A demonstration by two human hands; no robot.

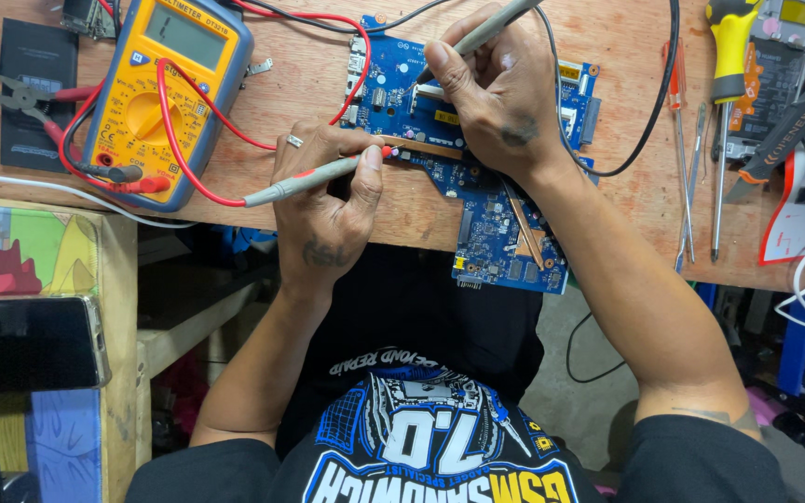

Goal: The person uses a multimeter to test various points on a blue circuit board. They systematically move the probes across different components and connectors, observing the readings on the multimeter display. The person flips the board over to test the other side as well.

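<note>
A blue circuit board (pixel 505 233) lies on the wooden bench (pixel 421 210). My left hand (pixel 323 200) pinches a grey probe with a red tip (pixel 314 179), its point touching the board's left edge. My right hand (pixel 500 98) holds a second grey probe (pixel 482 33) like a pen, pressed down on the board's upper part. Red and black leads run from the probes to a yellow multimeter (pixel 165 88) at the bench's left.
Pliers with red handles (pixel 25 98) rest on a dark pad left of the meter. Screwdrivers (pixel 691 168), tweezers and a yellow-handled tool (pixel 729 47) lie at the right. A dark phone (pixel 25 340) sits on a colourful box at the lower left.
</note>
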